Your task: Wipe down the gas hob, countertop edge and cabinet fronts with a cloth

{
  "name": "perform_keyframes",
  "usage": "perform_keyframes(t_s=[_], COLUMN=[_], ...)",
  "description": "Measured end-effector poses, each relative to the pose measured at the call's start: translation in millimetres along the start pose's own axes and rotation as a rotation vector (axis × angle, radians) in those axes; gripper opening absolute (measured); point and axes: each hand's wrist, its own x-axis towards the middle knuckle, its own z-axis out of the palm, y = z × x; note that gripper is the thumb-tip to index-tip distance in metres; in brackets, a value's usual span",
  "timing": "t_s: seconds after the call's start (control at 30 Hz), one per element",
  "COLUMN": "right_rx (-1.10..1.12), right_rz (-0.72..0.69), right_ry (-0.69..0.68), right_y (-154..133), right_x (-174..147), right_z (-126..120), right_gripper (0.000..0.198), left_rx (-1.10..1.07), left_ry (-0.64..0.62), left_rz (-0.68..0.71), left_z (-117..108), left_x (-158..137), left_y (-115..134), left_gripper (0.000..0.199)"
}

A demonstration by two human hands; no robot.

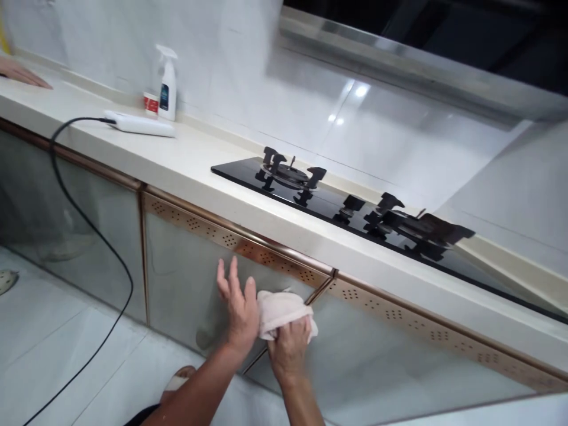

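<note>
- Cabinet fronts (pixel 181 260) are seen behind the cloth (pixel 283 305).
- Bunched cloth is gripped from below by the right hand (pixel 289 348).
- Left hand (pixel 241 307) is seen spread and empty, just left of the cloth.

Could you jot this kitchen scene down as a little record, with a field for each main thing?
Left hand: the bare left hand, fingers spread, before the glossy grey cabinet front with copper-coloured metal trim; contact unclear
Right hand: the bare right hand, gripping a bunched, pale pinkish-white cloth at the cabinet front
Cooking: a flat black glass hob set in the white countertop
Left of hob: a white plastic spray bottle, a small red-and-white container, a long white device with black cord
Far left: another person's hand
</note>
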Motion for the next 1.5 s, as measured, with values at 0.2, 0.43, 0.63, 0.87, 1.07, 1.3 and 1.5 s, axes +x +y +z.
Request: perform_keyframes(t_s=[0.2, 0.43, 0.63, 0.87, 1.07, 1.3, 1.5], right_rx=[0.027, -0.222, -0.196, -0.178, -0.061, 0.118, 0.086], right_rz=[0.329, 0.411, 0.122, 0.525, 1.181, 0.976, 0.585], right_ry=[0.450, 0.439, 0.206, 0.349, 0.707, 0.717, 0.280], right_y=[62.6, 69.0, 100.3, 223.3, 272.1, 183.4, 150.3], right_x=[42.4, 63.4, 60.4, 10.0, 21.2, 37.6, 19.0], right_z=[-44.9, -71.1, -89.9, -169.6, -212.3, -127.5, -106.6], right_gripper=[0.055, 0.060, 0.043, 0.051, 0.053, 0.058, 0.058], left_rx=[0.166, 0.159, 0.027, 0.091, 0.088, 0.076, 0.101], left_ry=[-0.250, -0.281, -0.244, -0.339, -0.324, -0.318, -0.394], left_rz=[0.514, 0.664, 0.627, 0.596, 0.615, 0.517, 0.472], left_z=[15.3, 50.5, 95.3, 98.1, 87.9, 97.0, 103.8], left_x=[-49.7, -80.0, -119.5, -130.4, -110.9, -120.6, -148.9], left_y=[18.3, 18.5, 20.9, 34.6, 34.3, 43.1, 35.0], left_gripper=[0.056, 0.059, 0.067, 0.053, 0.057, 0.056, 0.051])
